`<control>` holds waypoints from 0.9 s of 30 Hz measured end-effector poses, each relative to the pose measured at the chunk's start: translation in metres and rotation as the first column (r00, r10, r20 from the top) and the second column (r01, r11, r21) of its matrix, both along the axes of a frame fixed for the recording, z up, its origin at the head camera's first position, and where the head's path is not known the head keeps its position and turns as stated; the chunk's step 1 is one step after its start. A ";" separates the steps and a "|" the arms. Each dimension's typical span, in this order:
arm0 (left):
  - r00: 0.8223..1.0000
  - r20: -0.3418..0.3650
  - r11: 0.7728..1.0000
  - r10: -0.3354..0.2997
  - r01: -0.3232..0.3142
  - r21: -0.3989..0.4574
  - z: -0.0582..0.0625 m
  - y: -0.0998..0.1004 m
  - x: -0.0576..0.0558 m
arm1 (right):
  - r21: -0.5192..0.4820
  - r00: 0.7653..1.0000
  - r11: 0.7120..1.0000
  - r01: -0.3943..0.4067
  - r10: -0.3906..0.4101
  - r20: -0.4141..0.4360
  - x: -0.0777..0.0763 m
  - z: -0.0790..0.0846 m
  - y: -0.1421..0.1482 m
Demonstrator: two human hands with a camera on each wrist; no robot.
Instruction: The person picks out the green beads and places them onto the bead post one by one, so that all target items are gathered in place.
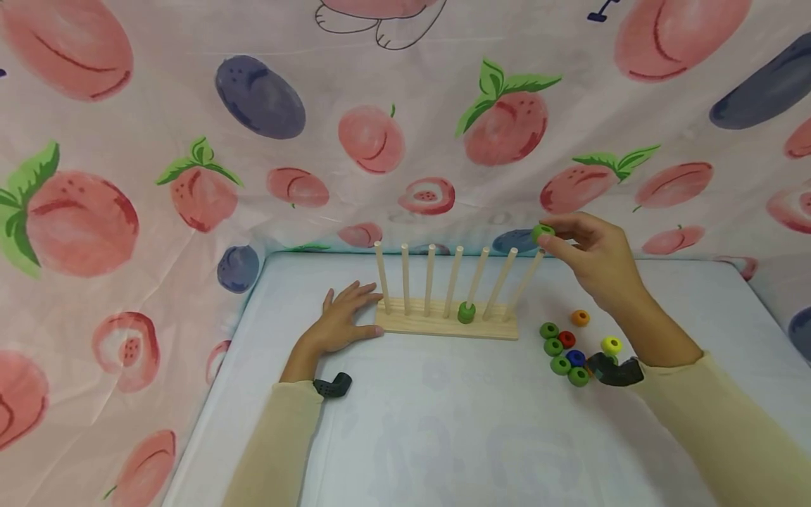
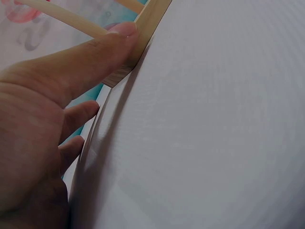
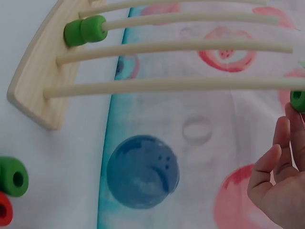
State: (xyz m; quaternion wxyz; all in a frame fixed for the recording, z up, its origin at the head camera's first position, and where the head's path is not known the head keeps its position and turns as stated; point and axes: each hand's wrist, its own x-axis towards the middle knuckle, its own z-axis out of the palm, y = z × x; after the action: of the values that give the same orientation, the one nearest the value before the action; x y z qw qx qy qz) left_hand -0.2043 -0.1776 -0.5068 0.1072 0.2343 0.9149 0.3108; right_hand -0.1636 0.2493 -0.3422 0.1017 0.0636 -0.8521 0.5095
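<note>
A wooden rack (image 1: 405,324) with several upright pegs stands on the table. Two green beads (image 3: 86,30) sit stacked at the foot of one peg, the third from the right. My right hand (image 1: 598,260) pinches a green bead (image 1: 542,232) between thumb and fingertips, close to the top of the rightmost peg (image 1: 526,282). In the right wrist view that held bead shows only at the right edge. My left hand (image 1: 338,320) lies spread at the rack's left end. Its thumb (image 2: 95,57) touches the base, and the other fingers rest on the table.
Loose beads lie right of the rack: several green ones (image 1: 560,365), a red bead (image 1: 567,339), a blue bead (image 1: 576,358), an orange bead (image 1: 580,317) and a yellow bead (image 1: 611,345). A fruit-printed cloth (image 1: 380,105) hangs behind the white table (image 1: 412,422).
</note>
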 end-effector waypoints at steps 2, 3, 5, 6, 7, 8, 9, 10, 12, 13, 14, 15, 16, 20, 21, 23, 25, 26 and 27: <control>1.000 0.000 1.000 0.002 -0.002 -0.005 0.000 0.000 0.000 | -0.010 1.000 1.000 -0.017 0.017 -0.012 -0.001 0.002 -0.004; 1.000 -0.002 1.000 0.001 -0.001 -0.008 0.000 0.000 0.000 | -0.009 1.000 1.000 -0.023 0.023 -0.019 -0.001 0.003 -0.007; 1.000 -0.005 1.000 0.002 -0.002 -0.013 -0.001 0.000 0.000 | -0.004 0.999 0.999 -0.038 0.037 -0.035 -0.002 0.005 -0.012; 1.000 -0.006 1.000 0.002 -0.002 -0.015 -0.001 0.000 0.000 | 0.000 0.998 0.999 -0.045 0.045 -0.044 -0.002 0.006 -0.014; 1.000 -0.006 1.000 0.002 -0.003 -0.016 -0.001 0.000 0.000 | 0.003 0.997 0.998 -0.056 0.056 -0.054 -0.003 0.007 -0.017; 1.000 -0.007 1.000 0.002 -0.002 -0.015 0.000 0.000 0.000 | 0.006 0.996 0.998 -0.067 0.067 -0.065 -0.003 0.008 -0.020; 1.000 -0.007 1.000 0.002 -0.002 -0.016 0.000 0.001 0.000 | 0.011 0.994 0.997 -0.079 0.080 -0.077 -0.004 0.009 -0.023; 1.000 -0.006 1.000 0.003 -0.003 -0.015 0.000 0.001 0.000 | 0.016 0.992 0.996 -0.090 0.092 -0.087 -0.004 0.010 -0.025; 1.000 -0.005 1.000 0.004 -0.004 -0.015 0.001 0.001 0.000 | 0.034 0.989 0.994 -0.107 0.110 -0.104 -0.005 0.012 -0.030; 1.000 -0.006 1.000 0.004 -0.004 -0.013 0.001 0.000 0.000 | 0.043 0.987 0.992 -0.115 0.119 -0.108 -0.005 0.012 -0.033; 1.000 -0.007 1.000 0.004 -0.004 -0.012 0.001 0.000 0.001 | 0.054 0.986 0.991 -0.120 0.126 -0.110 -0.006 0.012 -0.035; 1.000 -0.007 1.000 0.004 -0.004 -0.011 0.001 0.000 0.000 | 0.067 0.986 0.990 -0.124 0.131 -0.108 -0.006 0.013 -0.036; 1.000 -0.008 1.000 0.004 -0.005 -0.010 0.000 0.000 0.000 | 0.072 0.985 0.989 -0.129 0.136 -0.102 -0.006 0.013 -0.038; 1.000 -0.007 1.000 0.004 -0.004 -0.007 0.000 0.000 0.000 | 0.097 0.986 0.985 -0.140 0.148 -0.077 -0.006 0.012 -0.044; 1.000 -0.006 1.000 0.004 -0.004 -0.007 0.000 0.000 0.000 | 0.100 0.986 0.985 -0.143 0.151 -0.074 -0.007 0.012 -0.045; 1.000 -0.005 1.000 0.005 -0.005 -0.009 -0.001 0.000 0.000 | 0.102 0.985 0.983 -0.150 0.157 -0.070 -0.007 0.011 -0.047; 1.000 -0.005 1.000 0.005 -0.005 -0.011 -0.001 0.000 -0.001 | 0.104 0.985 0.983 -0.155 0.162 -0.063 -0.006 0.009 -0.049; 1.000 -0.005 1.000 0.006 -0.006 -0.012 -0.001 0.000 -0.001 | 0.104 0.985 0.982 -0.156 0.162 -0.057 -0.007 0.008 -0.050; 1.000 -0.005 1.000 0.006 -0.006 -0.012 -0.001 0.000 0.000 | 0.104 0.986 0.982 -0.156 0.162 -0.048 -0.006 0.008 -0.051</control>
State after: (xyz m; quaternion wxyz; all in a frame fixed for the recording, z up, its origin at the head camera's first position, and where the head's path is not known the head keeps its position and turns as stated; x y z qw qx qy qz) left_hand -0.2048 -0.1778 -0.5083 0.1052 0.2318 0.9177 0.3051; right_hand -0.1698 0.1985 -0.3346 0.0813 0.1506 -0.8655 0.4707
